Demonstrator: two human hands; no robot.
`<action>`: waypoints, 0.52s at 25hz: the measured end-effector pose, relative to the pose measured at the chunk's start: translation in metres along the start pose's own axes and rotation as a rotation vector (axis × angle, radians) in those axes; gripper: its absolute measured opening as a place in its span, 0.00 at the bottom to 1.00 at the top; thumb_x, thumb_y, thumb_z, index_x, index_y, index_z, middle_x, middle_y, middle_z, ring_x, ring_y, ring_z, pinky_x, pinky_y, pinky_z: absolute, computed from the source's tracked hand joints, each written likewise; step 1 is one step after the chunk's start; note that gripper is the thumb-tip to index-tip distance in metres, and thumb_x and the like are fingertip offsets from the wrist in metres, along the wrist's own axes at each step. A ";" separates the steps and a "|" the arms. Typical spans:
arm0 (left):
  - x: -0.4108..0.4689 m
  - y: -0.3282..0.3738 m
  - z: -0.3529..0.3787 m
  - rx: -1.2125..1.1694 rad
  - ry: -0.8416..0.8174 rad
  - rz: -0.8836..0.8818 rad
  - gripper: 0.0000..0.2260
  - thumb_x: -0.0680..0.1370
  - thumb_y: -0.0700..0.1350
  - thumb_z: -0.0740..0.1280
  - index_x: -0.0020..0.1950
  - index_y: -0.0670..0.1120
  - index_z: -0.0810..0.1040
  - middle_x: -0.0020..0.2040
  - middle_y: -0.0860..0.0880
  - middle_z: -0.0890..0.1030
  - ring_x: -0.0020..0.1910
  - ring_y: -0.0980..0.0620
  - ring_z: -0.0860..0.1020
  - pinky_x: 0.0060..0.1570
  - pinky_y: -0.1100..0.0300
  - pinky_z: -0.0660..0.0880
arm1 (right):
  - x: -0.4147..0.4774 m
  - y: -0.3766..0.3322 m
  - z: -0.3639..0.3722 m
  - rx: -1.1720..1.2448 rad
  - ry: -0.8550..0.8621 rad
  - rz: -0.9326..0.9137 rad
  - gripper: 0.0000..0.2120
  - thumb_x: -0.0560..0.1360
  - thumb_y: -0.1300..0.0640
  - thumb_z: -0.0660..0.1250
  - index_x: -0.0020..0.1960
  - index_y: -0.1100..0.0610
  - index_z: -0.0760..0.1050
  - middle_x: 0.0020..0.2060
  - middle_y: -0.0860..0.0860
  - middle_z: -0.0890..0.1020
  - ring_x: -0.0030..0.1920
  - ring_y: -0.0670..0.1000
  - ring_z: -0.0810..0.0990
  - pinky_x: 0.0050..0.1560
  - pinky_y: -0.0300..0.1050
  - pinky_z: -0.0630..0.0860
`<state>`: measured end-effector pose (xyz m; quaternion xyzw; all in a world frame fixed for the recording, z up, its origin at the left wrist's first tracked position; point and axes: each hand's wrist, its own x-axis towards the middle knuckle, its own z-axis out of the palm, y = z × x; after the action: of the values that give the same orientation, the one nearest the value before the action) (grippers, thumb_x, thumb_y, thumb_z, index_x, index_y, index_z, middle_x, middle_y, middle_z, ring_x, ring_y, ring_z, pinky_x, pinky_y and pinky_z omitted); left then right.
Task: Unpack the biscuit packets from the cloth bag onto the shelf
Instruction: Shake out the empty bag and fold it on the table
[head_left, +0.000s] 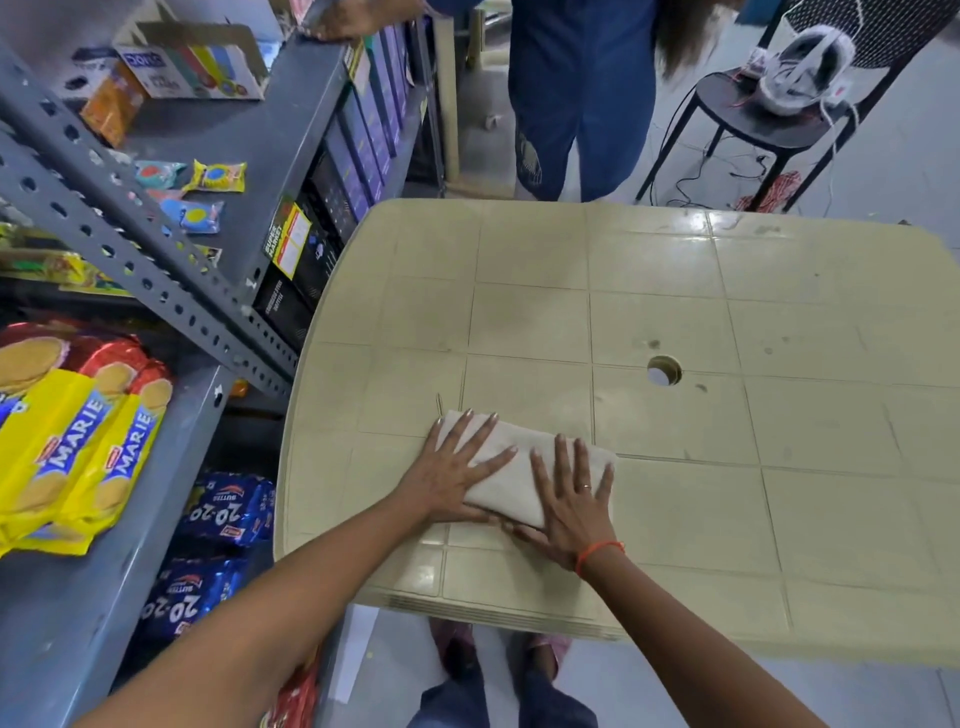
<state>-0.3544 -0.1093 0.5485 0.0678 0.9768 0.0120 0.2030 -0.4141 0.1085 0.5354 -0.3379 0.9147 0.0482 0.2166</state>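
both hands flat on a folded cloth bag near the front-left corner of the beige plastic table — nothing bulges under the fabric, so i judge it emptied and folded

left hand: palm down, fingers spread wide and straight, lying across the bag's left half; it presses, grips nothing. right hand: same pose, fingers splayed, ring on one finger, orange thread at the wrist; it covers the bag's right, near edge, thumb side off the cloth on the table

key relation: the bag's long axis runs from upper left to lower right across the view, roughly crosswise to both forearms. it lies directly beneath the palms, fingertips pointing away over its far edge. neither hand is nearer; the left sits closer to the shelf side

biscuit packets: yellow marie biscuit packets lie stacked on the grey metal shelf at the left, red-ended packets just behind them. blue 20-20 butter packets sit on a lower level — whether they came out of this bag i cannot tell. no packet is on the table or in either hand

judgement: unpacking looks done or nearly so; what remains is smoothing or putting the bag away. any lift would need the fingers to curl under an edge, since flat palms hold nothing

another person in blue clothing stands beyond the table, a black stool to the right
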 end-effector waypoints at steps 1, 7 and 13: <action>0.001 0.001 0.000 0.010 -0.001 -0.009 0.39 0.68 0.74 0.50 0.76 0.61 0.46 0.79 0.44 0.49 0.77 0.36 0.50 0.70 0.31 0.53 | 0.001 -0.002 0.000 -0.013 -0.016 0.001 0.46 0.66 0.24 0.39 0.72 0.49 0.26 0.75 0.58 0.32 0.74 0.66 0.31 0.68 0.76 0.36; -0.035 -0.011 0.009 0.092 0.077 -0.118 0.35 0.72 0.68 0.52 0.76 0.62 0.44 0.79 0.44 0.49 0.77 0.36 0.51 0.70 0.32 0.52 | 0.001 -0.029 -0.012 -0.032 -0.048 -0.143 0.46 0.67 0.24 0.38 0.76 0.48 0.33 0.74 0.58 0.31 0.75 0.65 0.32 0.68 0.75 0.36; -0.145 -0.051 0.025 0.041 -0.238 -0.359 0.50 0.64 0.77 0.55 0.71 0.60 0.26 0.77 0.42 0.31 0.76 0.34 0.36 0.71 0.35 0.39 | -0.004 -0.130 -0.014 -0.145 -0.149 -0.336 0.41 0.71 0.27 0.43 0.76 0.47 0.35 0.76 0.58 0.34 0.75 0.65 0.32 0.66 0.77 0.36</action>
<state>-0.2196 -0.1797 0.5805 -0.1022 0.9423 -0.0522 0.3144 -0.3330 0.0077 0.5572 -0.4960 0.8210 0.1017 0.2637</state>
